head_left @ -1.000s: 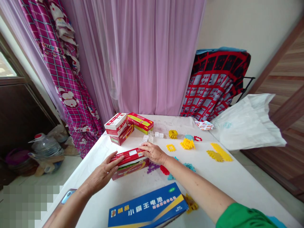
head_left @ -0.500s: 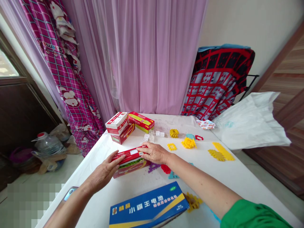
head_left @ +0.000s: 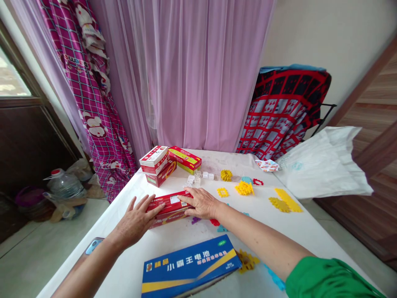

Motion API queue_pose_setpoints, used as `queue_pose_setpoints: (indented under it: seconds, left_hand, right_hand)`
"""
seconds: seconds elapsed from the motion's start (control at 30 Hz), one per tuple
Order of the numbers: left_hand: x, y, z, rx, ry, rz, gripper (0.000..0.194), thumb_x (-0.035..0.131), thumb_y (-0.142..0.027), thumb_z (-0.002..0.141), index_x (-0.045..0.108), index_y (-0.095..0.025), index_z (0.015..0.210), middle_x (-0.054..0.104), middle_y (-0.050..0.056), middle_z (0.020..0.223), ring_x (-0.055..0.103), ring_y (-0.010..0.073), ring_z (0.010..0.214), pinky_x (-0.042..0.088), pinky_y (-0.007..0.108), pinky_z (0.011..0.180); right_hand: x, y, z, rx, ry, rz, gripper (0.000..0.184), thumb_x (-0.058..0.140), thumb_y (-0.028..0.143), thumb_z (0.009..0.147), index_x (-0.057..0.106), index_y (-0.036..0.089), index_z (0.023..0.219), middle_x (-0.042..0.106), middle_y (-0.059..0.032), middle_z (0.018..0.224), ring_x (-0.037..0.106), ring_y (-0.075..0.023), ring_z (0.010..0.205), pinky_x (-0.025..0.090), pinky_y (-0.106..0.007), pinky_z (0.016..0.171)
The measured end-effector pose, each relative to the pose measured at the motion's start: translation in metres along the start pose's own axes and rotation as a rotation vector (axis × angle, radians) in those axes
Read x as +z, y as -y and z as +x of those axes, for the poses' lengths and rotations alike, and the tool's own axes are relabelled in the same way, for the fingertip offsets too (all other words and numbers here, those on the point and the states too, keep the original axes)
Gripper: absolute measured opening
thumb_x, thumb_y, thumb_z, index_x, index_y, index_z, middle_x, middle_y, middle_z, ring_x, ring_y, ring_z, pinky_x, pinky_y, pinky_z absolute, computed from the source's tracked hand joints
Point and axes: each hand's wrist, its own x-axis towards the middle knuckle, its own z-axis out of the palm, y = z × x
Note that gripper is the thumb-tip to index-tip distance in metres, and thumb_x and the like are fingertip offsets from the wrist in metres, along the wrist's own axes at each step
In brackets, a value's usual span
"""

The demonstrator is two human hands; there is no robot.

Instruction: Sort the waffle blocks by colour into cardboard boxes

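A red cardboard box (head_left: 170, 203) lies on the white table, its lid down flat over the top. My left hand (head_left: 136, 217) rests on the lid's left end with fingers spread. On the right end lies my right hand (head_left: 201, 203), its fingers stretched over the lid and front edge. Nearer to me is a blue battery box (head_left: 189, 265) with yellow stripes. Partly hidden by my right forearm, purple (head_left: 195, 220), red (head_left: 214, 222) and teal plastic pieces (head_left: 222, 228) lie beside the red box.
Behind stand a stacked white-and-red box (head_left: 154, 160) and a red-yellow box (head_left: 185, 159). White cube frames (head_left: 197, 177), yellow toothed pieces (head_left: 245, 188) and a yellow strip (head_left: 288, 200) lie on the table (head_left: 124, 265). A phone (head_left: 93, 246) is by my left forearm; a white bag (head_left: 322, 161) hangs at right.
The red box's lid has gone down, and the green contents seen at its front gap are now covered. Both hands stay on the lid. The view has shifted slightly.
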Motion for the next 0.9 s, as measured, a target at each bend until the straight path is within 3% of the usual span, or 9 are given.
queue_pose_setpoints:
  seconds: [0.1,0.2,0.33,0.47,0.67,0.9]
  left_hand:
    - [-0.003,0.000,0.001,0.026,-0.034,-0.080,0.051,0.039,-0.028,0.092,0.042,-0.033,0.142,0.049,0.014,0.142,0.047,0.0323,0.128,0.035,0.054,0.106]
    - [0.001,0.012,0.000,-0.008,-0.135,-0.196,0.053,0.037,-0.031,0.092,0.040,-0.023,0.144,0.053,0.016,0.134,0.052,0.0287,0.120,0.046,0.042,0.098]
    - [0.019,0.044,-0.006,-0.119,-0.275,-0.160,0.051,0.033,-0.039,0.093,0.049,-0.022,0.138,0.054,0.017,0.129,0.053,0.0312,0.115,0.046,0.045,0.096]
    - [0.047,0.062,-0.013,-0.241,-0.408,-0.145,0.051,0.031,-0.041,0.093,0.050,-0.023,0.136,0.055,0.015,0.126,0.055,0.0300,0.111,0.046,0.045,0.094]
    - [0.063,0.042,-0.014,-0.405,-0.456,-0.144,0.051,0.035,-0.048,0.090,0.049,-0.025,0.133,0.054,0.014,0.126,0.056,0.0315,0.111,0.048,0.047,0.092]
    - [0.061,0.037,-0.019,-0.429,-0.427,-0.115,0.053,0.033,-0.049,0.089,0.041,-0.030,0.138,0.053,0.014,0.129,0.057,0.0319,0.111,0.048,0.049,0.092]
  right_hand:
    - [-0.006,0.004,0.002,0.011,0.018,0.051,0.060,0.054,0.055,0.088,0.043,0.034,0.143,0.036,-0.0129,0.149,0.042,-0.0322,0.129,0.035,-0.052,0.103]
    - [-0.014,-0.006,0.010,0.059,-0.079,0.151,0.059,0.046,0.055,0.092,0.041,0.028,0.145,0.037,-0.0129,0.149,0.040,-0.0291,0.132,0.034,-0.048,0.107]
    - [-0.027,-0.047,0.029,0.353,-0.294,0.221,0.066,0.056,0.042,0.087,0.035,0.022,0.146,0.042,-0.0127,0.144,0.043,-0.0243,0.131,0.035,-0.039,0.107]
    - [-0.031,-0.096,0.059,0.630,-0.299,0.219,0.078,0.066,0.037,0.077,0.033,0.020,0.145,0.044,-0.0155,0.139,0.044,-0.0278,0.129,0.038,-0.041,0.103]
    - [-0.011,-0.140,0.109,0.827,-0.237,0.236,0.091,0.072,0.051,0.067,0.032,0.023,0.143,0.042,-0.0189,0.135,0.043,-0.0358,0.127,0.041,-0.047,0.095]
    - [0.008,-0.154,0.124,0.822,-0.281,0.299,0.086,0.071,0.046,0.068,0.035,0.023,0.142,0.051,-0.0131,0.121,0.058,-0.0267,0.109,0.046,-0.035,0.089]
